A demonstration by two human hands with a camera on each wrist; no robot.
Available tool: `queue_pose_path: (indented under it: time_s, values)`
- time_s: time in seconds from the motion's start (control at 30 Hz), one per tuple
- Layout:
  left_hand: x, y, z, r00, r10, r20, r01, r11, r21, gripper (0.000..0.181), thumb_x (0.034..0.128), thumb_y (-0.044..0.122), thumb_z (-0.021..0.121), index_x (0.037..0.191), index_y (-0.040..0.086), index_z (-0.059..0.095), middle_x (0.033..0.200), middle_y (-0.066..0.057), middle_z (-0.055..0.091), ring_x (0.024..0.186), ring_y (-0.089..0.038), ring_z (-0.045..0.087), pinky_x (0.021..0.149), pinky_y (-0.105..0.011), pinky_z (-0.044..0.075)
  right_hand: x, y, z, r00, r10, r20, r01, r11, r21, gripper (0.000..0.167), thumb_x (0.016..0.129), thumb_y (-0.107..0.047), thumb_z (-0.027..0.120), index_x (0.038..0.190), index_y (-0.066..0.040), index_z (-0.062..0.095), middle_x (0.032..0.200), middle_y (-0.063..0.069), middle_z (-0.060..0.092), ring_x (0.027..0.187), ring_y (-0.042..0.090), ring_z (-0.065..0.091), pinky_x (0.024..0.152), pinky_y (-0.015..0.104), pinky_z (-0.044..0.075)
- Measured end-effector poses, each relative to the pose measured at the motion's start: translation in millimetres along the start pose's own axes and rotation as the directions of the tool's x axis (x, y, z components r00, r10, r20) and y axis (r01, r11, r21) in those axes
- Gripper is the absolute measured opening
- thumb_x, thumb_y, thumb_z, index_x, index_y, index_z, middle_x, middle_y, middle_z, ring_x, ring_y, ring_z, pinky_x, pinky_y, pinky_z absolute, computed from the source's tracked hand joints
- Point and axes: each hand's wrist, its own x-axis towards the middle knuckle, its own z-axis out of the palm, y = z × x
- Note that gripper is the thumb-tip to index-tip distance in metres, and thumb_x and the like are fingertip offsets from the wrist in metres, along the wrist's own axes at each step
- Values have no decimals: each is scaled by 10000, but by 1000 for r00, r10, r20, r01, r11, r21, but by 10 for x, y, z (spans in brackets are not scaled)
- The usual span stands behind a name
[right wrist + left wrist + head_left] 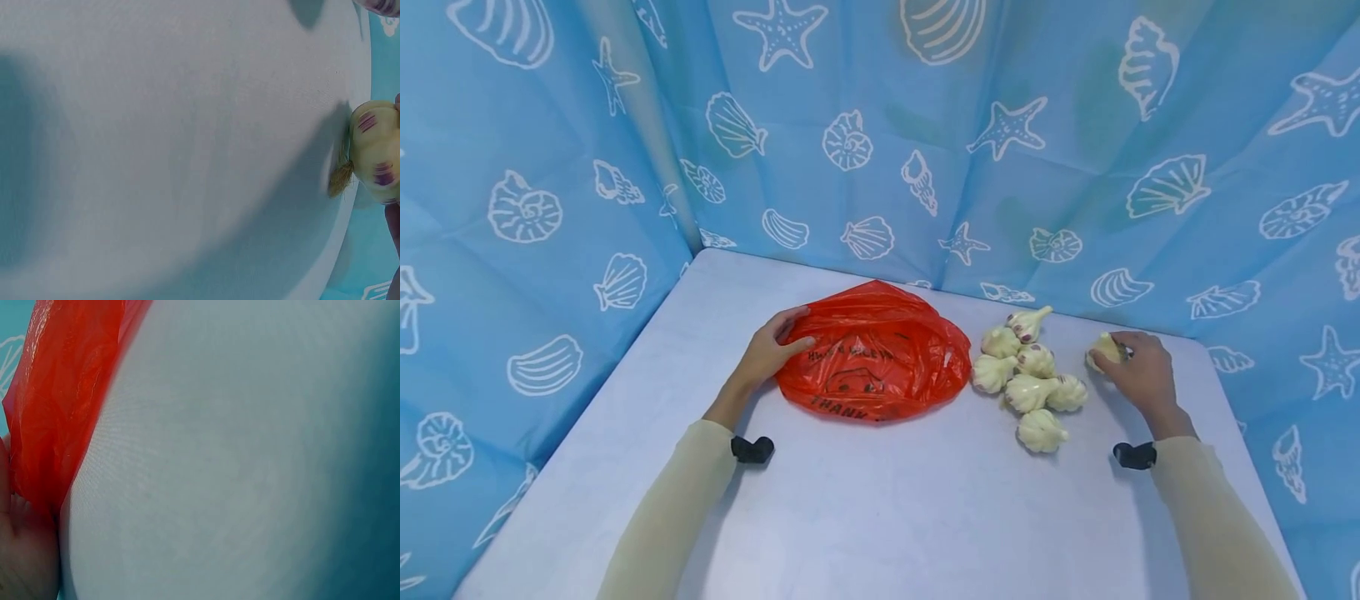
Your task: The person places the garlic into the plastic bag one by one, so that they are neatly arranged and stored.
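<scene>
A red plastic bag (880,358) with dark printing lies on the white table; its left edge is gripped by my left hand (767,350), thumb on top. The left wrist view shows the red bag (62,394) against my left hand (28,550) at the left edge. My right hand (1142,371) holds a garlic bulb (1105,353) at the right of the table. That bulb (378,150), purple-streaked with a root tuft, fills the right edge of the right wrist view. Several garlic bulbs (1030,392) lie grouped between the bag and my right hand.
The white table (925,508) has its back edge and right edge near my right hand. A blue curtain (880,133) with white shells and starfish hangs behind the table and along both sides.
</scene>
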Motion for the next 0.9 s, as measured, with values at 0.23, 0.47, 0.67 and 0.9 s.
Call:
queue_pose_path:
  time_s: [0.23,0.47,0.67,0.9]
  values:
    - [1,31,6,1000,0,8,0,1000,-17,664,882,352,726,1464,227,433,1511,2,397,1425,-186,301,1109,-415,341,-2,14,-28,997,54,52,-57,997,44,738,862,-359,734,1395,58,441,1368,315,440,1234,499,411,993,647,373]
    - [5,41,7,1000,9,21,-8,1000,-19,669,882,356,725,1468,227,428,1517,1,389,1429,-190,295,1115,-415,329,-49,58,-3,998,47,45,-50,997,66,774,842,-348,757,1407,59,418,1381,315,421,1247,510,391,1003,663,349]
    - [-15,45,-22,1000,17,13,-17,1000,-21,644,893,338,716,1463,229,436,1509,1,400,1425,-197,302,1115,-415,331,-45,24,1,1000,25,12,-26,997,79,803,848,-394,746,1410,74,415,1365,312,453,1230,493,428,983,635,394]
    - [-18,47,-10,1000,13,12,-13,1000,-28,655,888,335,723,1464,226,432,1506,5,403,1423,-187,306,1111,-404,338,-68,-51,-26,998,54,30,-57,993,103,821,849,-410,740,1423,68,399,1384,308,444,1242,488,426,985,615,407]
